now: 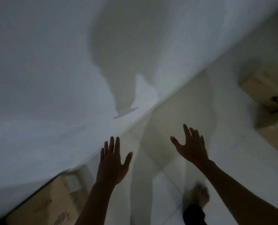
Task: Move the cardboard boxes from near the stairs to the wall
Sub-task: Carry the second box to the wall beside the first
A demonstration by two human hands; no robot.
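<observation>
The view is tilted and blurred. My left hand (113, 161) and my right hand (191, 146) are both raised in front of me with fingers spread, holding nothing. A cardboard box (42, 203) stands against the white wall (46, 70) at the lower left, below my left forearm. Two more cardboard boxes lie at the right edge: one (263, 90) higher up with a dark mark on its side, another (276, 137) just below it. Neither hand touches a box.
Pale tiled floor (167, 120) runs between the wall and the right-hand boxes. My bare foot (198, 195) and a dark trouser leg show at the bottom. My shadow falls on the wall.
</observation>
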